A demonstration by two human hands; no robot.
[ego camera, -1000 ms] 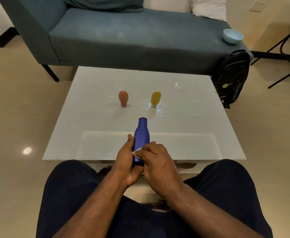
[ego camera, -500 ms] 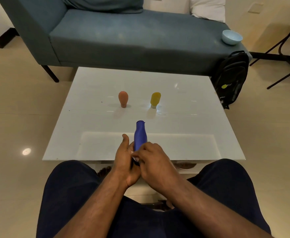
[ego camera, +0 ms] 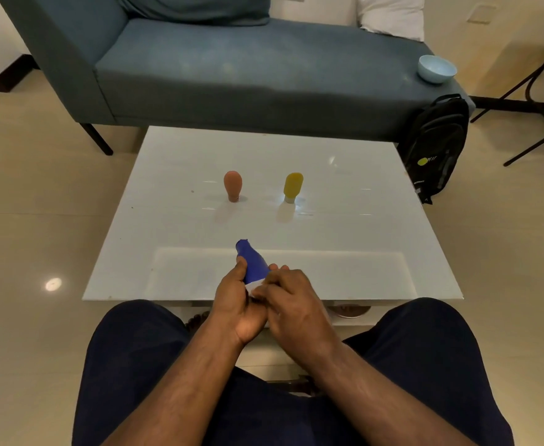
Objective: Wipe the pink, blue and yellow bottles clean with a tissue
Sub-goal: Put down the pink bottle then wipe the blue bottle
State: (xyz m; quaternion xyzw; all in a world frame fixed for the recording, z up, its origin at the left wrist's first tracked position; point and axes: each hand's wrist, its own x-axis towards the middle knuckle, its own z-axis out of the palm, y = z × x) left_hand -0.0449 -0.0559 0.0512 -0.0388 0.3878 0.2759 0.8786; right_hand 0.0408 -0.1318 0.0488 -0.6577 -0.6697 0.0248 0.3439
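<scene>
My left hand (ego camera: 236, 304) grips the lower part of the blue bottle (ego camera: 253, 262), which tilts up and to the left over the near edge of the white table (ego camera: 344, 239). My right hand (ego camera: 291, 297) pinches a white tissue (ego camera: 253, 287) against the bottle's lower body; most of the tissue is hidden under my fingers. The pink bottle (ego camera: 232, 185) and the yellow bottle (ego camera: 293, 187) stand side by side, cap down, in the middle of the table, well beyond both hands.
A blue-grey sofa (ego camera: 248, 72) runs behind the table, with a light blue bowl (ego camera: 437, 68) on its right end. A black backpack (ego camera: 436, 146) leans at the table's far right corner. My knees sit under the near table edge.
The blue bottle has been drawn lower into my hands and its top has tipped from nearly straight ahead over to the left. Both hands stayed close together at the near table edge.
</scene>
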